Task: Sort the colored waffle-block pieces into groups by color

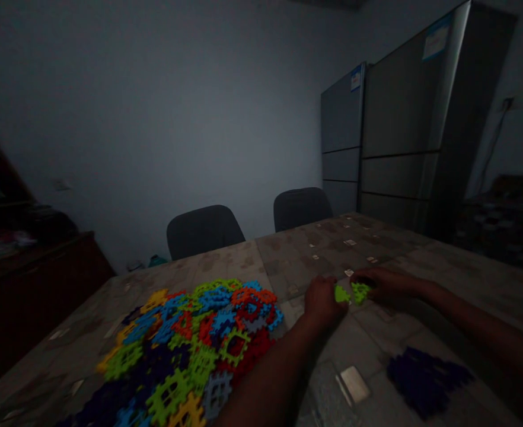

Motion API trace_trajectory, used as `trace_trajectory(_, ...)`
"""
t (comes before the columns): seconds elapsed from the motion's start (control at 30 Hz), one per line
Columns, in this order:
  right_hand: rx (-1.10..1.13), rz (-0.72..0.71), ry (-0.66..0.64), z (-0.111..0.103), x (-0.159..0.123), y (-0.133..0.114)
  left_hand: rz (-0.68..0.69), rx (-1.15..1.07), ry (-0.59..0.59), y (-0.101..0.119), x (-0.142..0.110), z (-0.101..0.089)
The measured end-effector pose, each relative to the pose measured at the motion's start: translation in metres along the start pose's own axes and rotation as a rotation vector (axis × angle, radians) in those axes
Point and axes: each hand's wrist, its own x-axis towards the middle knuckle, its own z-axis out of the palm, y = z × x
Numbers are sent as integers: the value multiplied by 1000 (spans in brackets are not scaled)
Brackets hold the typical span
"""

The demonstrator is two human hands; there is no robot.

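My left hand (322, 301) is closed on a lime-green plastic piece (341, 294) just above or on the table; I cannot tell which. Close by on the right, my right hand (374, 283) pinches another lime-green toothed piece (360, 292). A narrow gap separates the two pieces. To the left of my left forearm spreads a large heap of interlocking plastic building pieces (223, 323) in green, blue, orange, red, yellow, grey and dark purple. Nearer me on the right lies a separate group of dark purple pieces (424, 379).
The patterned tabletop (288, 267) carries everything. Behind its far edge stand two dark chairs, a left one (203, 230) and a right one (301, 209). Tall refrigerators (399, 118) rise at the back right. A dark wooden cabinet (43, 284) is at the left.
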Motion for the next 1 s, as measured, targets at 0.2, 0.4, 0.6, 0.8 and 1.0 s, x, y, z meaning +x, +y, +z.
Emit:
trace_trajectory(0.2, -20, -48, -29, -5, 6, -3, 54, -8, -16, -9, -7, 3)
trace_trajectory(0.4, -101, 51, 87, -12, -3, -5, 81, -19, -53, -9, -10, -5)
trace_trajectory(0.6, -177, 209, 104, 2, -13, 1, 72, -23, -71, -6, -7, -5)
trace_trajectory(0.8, -167, 198, 69, 16, -8, -4, 81, -16, -68, -6, -6, -3)
trace_trajectory(1.0, -154, 159, 62, 17, 5, -4, 63, -20, -46, -3, -6, 0)
